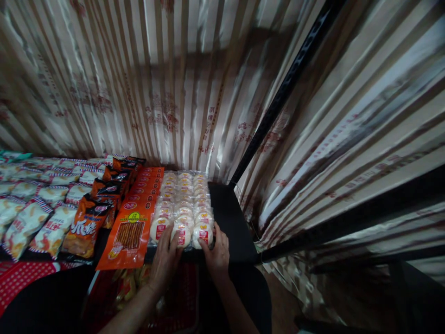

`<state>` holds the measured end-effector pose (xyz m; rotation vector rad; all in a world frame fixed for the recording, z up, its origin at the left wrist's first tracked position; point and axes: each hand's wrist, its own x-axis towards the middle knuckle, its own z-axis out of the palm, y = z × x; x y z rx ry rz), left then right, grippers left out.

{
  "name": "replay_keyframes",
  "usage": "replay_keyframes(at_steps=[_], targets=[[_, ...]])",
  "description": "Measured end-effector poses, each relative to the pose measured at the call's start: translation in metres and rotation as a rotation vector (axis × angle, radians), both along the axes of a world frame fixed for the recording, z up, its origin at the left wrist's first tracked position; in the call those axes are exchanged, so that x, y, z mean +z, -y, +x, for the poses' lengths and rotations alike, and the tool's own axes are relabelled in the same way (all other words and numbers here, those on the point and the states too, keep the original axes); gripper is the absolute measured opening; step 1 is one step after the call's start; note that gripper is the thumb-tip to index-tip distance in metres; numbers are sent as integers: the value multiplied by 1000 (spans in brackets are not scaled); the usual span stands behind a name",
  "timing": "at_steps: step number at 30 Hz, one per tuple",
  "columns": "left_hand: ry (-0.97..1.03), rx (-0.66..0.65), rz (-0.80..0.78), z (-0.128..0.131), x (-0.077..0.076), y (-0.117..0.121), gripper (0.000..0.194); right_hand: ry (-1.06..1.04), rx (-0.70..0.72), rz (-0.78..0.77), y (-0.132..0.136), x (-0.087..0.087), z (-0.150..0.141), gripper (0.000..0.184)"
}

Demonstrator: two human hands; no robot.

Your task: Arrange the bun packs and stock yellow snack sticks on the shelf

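Columns of clear-wrapped round white cakes [183,234] with red and yellow labels stand on a black table [225,208]. My left hand [165,257] is at the front, its fingers along the left side of the middle column and its thumb low on the front cake. On the opposite side, my right hand [217,253] curls round the front cake [203,232] of the right column, thumb in front and fingers on its side. Together my hands grip these two columns from both sides. Some fingertips are hidden between the cakes.
Left of the cakes lie overlapping orange packs of snack sticks [130,232], orange-and-black bags [85,227] and rows of white snack bags [24,227]. Below the table edge sits a red container [184,297] with gold-wrapped pieces. Printed curtains [167,93] and black poles [278,106] enclose the table.
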<state>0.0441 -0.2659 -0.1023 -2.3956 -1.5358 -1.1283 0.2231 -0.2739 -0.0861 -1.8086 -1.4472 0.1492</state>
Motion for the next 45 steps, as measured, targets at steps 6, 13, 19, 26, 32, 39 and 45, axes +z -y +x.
replay_keyframes(at_steps=[6,13,19,26,32,39,45], targets=[[27,35,-10,4,4,0,41,-120,15,13,-3,6,1,60],[-11,65,11,8,-1,-2,37,-140,23,5,-7,-1,7,52],[-1,59,32,6,0,8,41,32,15,95,2,4,7,50],[-35,53,66,5,-6,13,31,268,314,197,-8,27,-11,27],[-28,92,91,10,-14,12,28,282,406,179,-43,44,-30,21],[-12,69,111,12,-16,9,29,298,455,133,-47,45,-29,25],[-4,12,109,5,-18,11,38,219,207,187,-41,32,10,36]])
